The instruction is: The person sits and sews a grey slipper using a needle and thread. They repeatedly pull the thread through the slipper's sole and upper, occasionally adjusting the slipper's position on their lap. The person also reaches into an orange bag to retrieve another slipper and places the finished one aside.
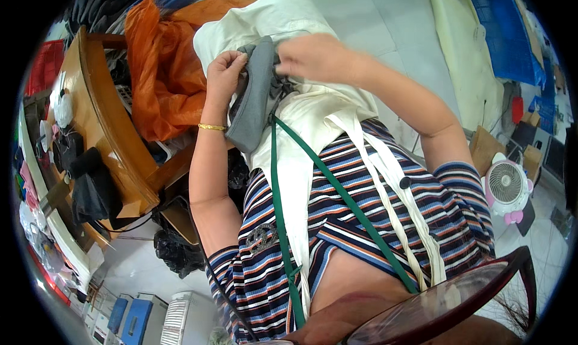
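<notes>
My left hand (pixel 226 71) pinches the edge of a piece of grey cloth (pixel 251 104) between thumb and fingers. The cloth is folded, with a long smooth panel hanging down toward my left forearm and darker gathered folds on its right side. At those folds, my right hand (pixel 313 57) is smeared by motion, and I cannot tell whether it grips the fabric. Under both hands a cream-white cloth (pixel 271 14) lies over my lap. A green ribbon (pixel 325 169) hangs from my neck, its lower end reaching the grey cloth.
A curved wooden table (pixel 108 110) stands at my left, with dark cloth (pixel 93 185) on it. Beyond my left hand is a large orange bag (pixel 159 74). At the right are a small pink-and-white fan (pixel 507 185) and pale yellow material (pixel 460 50). A black bag (pixel 174 252) sits on the floor.
</notes>
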`<act>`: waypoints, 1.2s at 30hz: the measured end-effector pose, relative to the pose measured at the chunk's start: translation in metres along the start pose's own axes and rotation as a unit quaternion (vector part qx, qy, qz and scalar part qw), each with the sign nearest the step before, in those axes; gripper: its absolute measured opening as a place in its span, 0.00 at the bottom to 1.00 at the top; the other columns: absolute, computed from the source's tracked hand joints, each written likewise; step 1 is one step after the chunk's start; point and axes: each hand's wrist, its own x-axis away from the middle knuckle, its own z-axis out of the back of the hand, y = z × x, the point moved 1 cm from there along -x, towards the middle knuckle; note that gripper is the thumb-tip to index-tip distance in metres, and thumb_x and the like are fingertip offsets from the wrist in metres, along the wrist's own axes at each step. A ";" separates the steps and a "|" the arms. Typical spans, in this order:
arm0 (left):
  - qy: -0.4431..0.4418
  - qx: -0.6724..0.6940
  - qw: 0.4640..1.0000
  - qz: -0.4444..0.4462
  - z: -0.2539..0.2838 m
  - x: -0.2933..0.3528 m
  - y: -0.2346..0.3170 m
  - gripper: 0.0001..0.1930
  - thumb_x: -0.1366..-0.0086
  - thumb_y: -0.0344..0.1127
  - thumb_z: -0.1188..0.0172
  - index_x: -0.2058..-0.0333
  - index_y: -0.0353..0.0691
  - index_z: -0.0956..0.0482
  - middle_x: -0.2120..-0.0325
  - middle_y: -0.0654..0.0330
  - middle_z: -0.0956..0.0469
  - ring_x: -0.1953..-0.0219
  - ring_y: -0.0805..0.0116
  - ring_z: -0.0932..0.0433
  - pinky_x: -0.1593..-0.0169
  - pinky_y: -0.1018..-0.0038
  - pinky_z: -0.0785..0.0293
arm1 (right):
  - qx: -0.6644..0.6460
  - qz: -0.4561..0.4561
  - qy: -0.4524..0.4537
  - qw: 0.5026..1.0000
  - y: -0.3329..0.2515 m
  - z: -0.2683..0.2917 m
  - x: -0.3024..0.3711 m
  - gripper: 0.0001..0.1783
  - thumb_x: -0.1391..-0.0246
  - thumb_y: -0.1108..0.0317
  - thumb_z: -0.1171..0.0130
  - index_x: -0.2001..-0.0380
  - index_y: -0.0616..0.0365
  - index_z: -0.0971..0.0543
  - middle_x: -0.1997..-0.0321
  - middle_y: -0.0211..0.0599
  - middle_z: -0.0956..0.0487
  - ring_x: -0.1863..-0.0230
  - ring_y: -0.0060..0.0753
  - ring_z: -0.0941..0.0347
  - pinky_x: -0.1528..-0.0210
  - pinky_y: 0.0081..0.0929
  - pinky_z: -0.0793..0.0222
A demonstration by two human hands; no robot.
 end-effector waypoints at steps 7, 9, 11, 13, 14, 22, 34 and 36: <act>0.029 0.035 0.999 0.021 0.004 0.000 0.003 0.07 0.35 0.34 0.37 0.65 0.36 0.19 0.74 0.70 0.24 0.74 0.81 0.29 0.69 0.83 0.33 | 0.039 -0.106 -0.358 0.927 -0.038 -0.052 -0.036 0.43 0.49 0.27 0.48 0.76 0.65 0.17 0.76 0.44 0.19 0.68 0.46 0.20 0.61 0.40 0.25; 0.028 0.035 0.999 0.022 0.009 -0.004 0.001 0.07 0.36 0.34 0.36 0.66 0.36 0.19 0.75 0.69 0.24 0.74 0.81 0.29 0.69 0.83 0.33 | 0.023 -0.129 -0.384 0.914 -0.035 -0.055 -0.042 0.44 0.51 0.26 0.48 0.77 0.66 0.17 0.76 0.45 0.18 0.68 0.44 0.19 0.61 0.39 0.24; 0.023 0.042 0.998 0.038 0.015 0.000 -0.001 0.07 0.36 0.34 0.36 0.66 0.36 0.19 0.75 0.69 0.24 0.74 0.81 0.29 0.69 0.83 0.32 | 0.011 -0.123 -0.383 0.915 -0.035 -0.056 -0.041 0.42 0.52 0.28 0.46 0.78 0.65 0.17 0.75 0.46 0.18 0.69 0.43 0.19 0.62 0.38 0.24; 0.023 0.046 0.998 0.046 0.017 -0.001 -0.002 0.07 0.36 0.34 0.36 0.67 0.36 0.19 0.76 0.69 0.24 0.75 0.81 0.29 0.70 0.82 0.32 | 0.044 -0.106 -0.345 0.932 -0.026 -0.083 -0.039 0.35 0.53 0.35 0.42 0.77 0.65 0.16 0.75 0.45 0.17 0.71 0.42 0.20 0.65 0.38 0.24; 0.021 0.049 0.998 0.046 0.018 -0.004 0.000 0.07 0.36 0.35 0.36 0.67 0.36 0.19 0.76 0.69 0.24 0.75 0.80 0.29 0.71 0.82 0.32 | 0.062 -0.098 -0.323 0.939 -0.025 -0.086 -0.040 0.32 0.54 0.39 0.40 0.77 0.64 0.16 0.74 0.45 0.17 0.73 0.42 0.20 0.66 0.38 0.24; 0.006 -0.001 1.000 0.024 0.008 -0.007 -0.006 0.07 0.35 0.34 0.38 0.67 0.36 0.19 0.76 0.69 0.24 0.75 0.80 0.29 0.70 0.82 0.32 | 0.057 -0.068 -0.178 0.980 -0.002 -0.034 0.003 0.13 0.51 0.64 0.44 0.69 0.62 0.19 0.70 0.47 0.18 0.65 0.49 0.20 0.63 0.42 0.26; -0.054 0.037 0.994 0.088 -0.033 0.015 0.006 0.07 0.36 0.35 0.36 0.67 0.37 0.18 0.75 0.69 0.23 0.74 0.81 0.29 0.68 0.82 0.32 | 0.064 -0.030 -0.004 0.997 -0.007 -0.002 0.003 0.18 0.43 0.50 0.41 0.66 0.55 0.20 0.67 0.41 0.19 0.61 0.47 0.21 0.61 0.45 0.27; -0.047 0.087 0.990 0.101 -0.034 0.020 0.005 0.07 0.36 0.36 0.36 0.67 0.39 0.18 0.75 0.70 0.23 0.74 0.81 0.29 0.68 0.83 0.32 | 0.085 -0.014 -0.004 0.996 -0.007 -0.004 -0.001 0.17 0.44 0.51 0.40 0.67 0.55 0.20 0.66 0.40 0.19 0.60 0.45 0.21 0.61 0.44 0.26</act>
